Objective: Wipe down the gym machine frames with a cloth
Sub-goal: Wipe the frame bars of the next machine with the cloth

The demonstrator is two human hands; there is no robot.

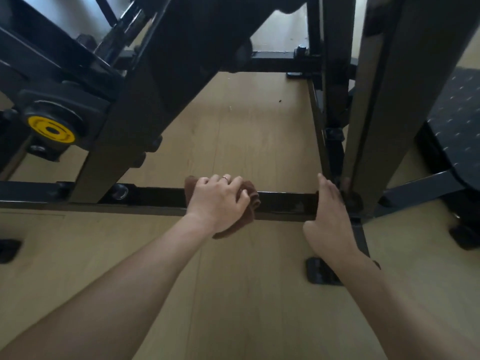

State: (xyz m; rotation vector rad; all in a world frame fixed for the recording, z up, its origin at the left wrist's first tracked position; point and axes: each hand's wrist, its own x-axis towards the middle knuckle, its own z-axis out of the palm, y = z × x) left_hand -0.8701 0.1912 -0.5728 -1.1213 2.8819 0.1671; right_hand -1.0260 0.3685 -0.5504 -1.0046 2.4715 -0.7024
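L hand (218, 201) grips cloth (250, 203) on bar (161, 200).

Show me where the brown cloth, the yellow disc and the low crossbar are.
brown cloth (253, 201): head view, bunched right edge.
yellow disc (52, 130): head view, its dark centre.
low crossbar (155, 198): head view, bare top face.

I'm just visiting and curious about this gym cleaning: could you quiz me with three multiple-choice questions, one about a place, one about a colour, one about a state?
1. Where is the cloth?
A. on the floor
B. on the low bar
C. on the black mat

2. What colour is the round cap on the left?
A. red
B. white
C. yellow

3. How is the right hand?
A. fingers straight against the bar's end
B. gripping the cloth
C. curled in a fist

Answers:
1 B, the left hand presses it onto the bar.
2 C, it shows bright yellow.
3 A, its fingers lie flat.
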